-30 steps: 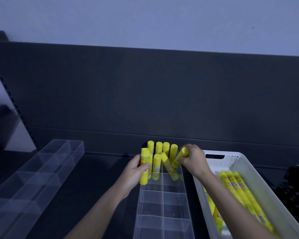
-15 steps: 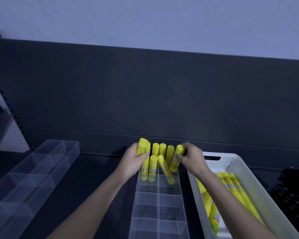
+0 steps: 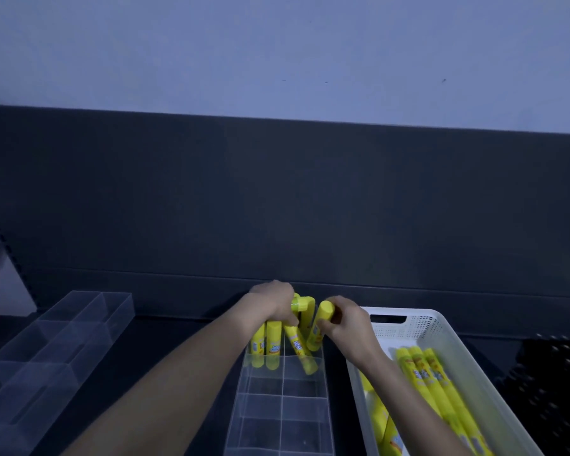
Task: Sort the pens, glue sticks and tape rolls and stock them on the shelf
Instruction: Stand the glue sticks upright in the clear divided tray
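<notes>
At 6 o'clock, a person's left hand clasps a sideways glue stick above the standing glue sticks in the clear divided tray. The right hand grasps a tilted glue stick beside them. Spare glue sticks lie in the white basket at 4 o'clock.

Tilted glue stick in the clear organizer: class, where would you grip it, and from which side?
Probably its upper half, from above: the tilted glue stick leans between upright sticks, its foot sits low inside the clear organizer walls, so only the top part is reachable.
</notes>
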Motion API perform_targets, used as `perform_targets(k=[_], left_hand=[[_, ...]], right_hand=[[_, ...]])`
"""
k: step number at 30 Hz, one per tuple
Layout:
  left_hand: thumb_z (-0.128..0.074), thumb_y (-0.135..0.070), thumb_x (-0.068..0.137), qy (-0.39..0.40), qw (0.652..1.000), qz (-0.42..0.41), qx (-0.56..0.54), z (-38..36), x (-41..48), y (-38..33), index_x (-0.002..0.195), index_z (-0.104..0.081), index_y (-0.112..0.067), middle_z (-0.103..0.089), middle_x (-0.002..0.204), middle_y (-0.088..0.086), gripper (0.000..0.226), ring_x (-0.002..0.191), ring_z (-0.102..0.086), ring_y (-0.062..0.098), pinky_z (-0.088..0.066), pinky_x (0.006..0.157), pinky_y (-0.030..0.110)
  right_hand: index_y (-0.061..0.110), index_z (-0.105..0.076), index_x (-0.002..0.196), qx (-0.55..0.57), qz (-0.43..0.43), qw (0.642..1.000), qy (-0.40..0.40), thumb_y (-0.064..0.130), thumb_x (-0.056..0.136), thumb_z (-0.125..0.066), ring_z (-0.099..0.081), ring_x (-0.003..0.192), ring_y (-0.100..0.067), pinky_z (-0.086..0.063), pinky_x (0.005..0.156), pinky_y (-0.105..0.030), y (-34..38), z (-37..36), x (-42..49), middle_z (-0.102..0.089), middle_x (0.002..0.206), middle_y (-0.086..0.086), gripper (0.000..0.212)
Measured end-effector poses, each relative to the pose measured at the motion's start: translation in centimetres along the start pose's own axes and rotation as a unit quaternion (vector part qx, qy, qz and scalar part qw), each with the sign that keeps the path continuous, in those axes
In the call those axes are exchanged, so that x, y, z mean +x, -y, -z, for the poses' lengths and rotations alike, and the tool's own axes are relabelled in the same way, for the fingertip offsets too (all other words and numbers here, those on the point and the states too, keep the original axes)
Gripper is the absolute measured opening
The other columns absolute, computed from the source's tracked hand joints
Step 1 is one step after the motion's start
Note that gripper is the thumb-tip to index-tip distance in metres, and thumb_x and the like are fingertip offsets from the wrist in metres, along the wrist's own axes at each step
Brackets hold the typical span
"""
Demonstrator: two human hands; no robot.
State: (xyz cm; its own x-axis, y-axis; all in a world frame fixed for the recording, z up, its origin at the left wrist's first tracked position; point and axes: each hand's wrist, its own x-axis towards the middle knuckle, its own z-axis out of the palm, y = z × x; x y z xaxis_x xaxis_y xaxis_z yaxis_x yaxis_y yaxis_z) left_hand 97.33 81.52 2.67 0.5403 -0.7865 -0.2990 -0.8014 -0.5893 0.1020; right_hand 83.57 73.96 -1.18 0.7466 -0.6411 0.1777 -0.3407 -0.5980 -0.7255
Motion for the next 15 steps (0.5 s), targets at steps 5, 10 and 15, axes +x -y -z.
perform_targets(k=[5, 10, 15], left_hand=[[-0.065, -0.031, 0.082, -0.013, 1.0, 0.005, -0.011, -1.1, 0.6, -0.3, 0.088, -0.051, -0.013, -0.057, 0.097, 0.007, 0.023, 0.082, -0.052, 0.024, -0.041, 0.068, 0.032], [-0.073, -0.023, 0.075, -0.071, 0.995, -0.016, -0.064, -0.2, 0.0, -0.1, 0.072, -0.045, -0.014, -0.052, 0.086, 0.003, 0.029, 0.078, -0.053, 0.023, -0.041, 0.062, 0.032], [-0.079, -0.021, 0.067, -0.094, 0.987, -0.085, -0.1, -1.2, -0.2, 0.7, 0.07, -0.046, -0.013, -0.055, 0.078, 0.005, 0.034, 0.072, -0.053, 0.022, -0.043, 0.061, 0.035]], right_hand=[[0.024, -0.055, 0.083, 0.015, 0.002, 1.0, 0.0, 0.008, 0.074, -0.065, -0.057, 0.086, -0.021, -0.043, 0.073, -0.026, -0.3, 0.0, 0.1, -0.064, 0.093, -0.007, 0.021], [0.022, -0.057, 0.086, 0.011, 0.003, 1.0, -0.007, 0.008, 0.074, -0.065, -0.056, 0.082, -0.019, -0.04, 0.069, -0.024, -0.5, 0.1, 0.3, -0.063, 0.087, -0.001, 0.02], [0.008, -0.063, 0.103, -0.041, -0.002, 0.999, 0.029, 0.007, 0.078, -0.061, -0.056, 0.079, -0.02, -0.036, 0.063, -0.02, -0.4, -0.8, 0.4, -0.063, 0.083, -0.004, 0.025]])
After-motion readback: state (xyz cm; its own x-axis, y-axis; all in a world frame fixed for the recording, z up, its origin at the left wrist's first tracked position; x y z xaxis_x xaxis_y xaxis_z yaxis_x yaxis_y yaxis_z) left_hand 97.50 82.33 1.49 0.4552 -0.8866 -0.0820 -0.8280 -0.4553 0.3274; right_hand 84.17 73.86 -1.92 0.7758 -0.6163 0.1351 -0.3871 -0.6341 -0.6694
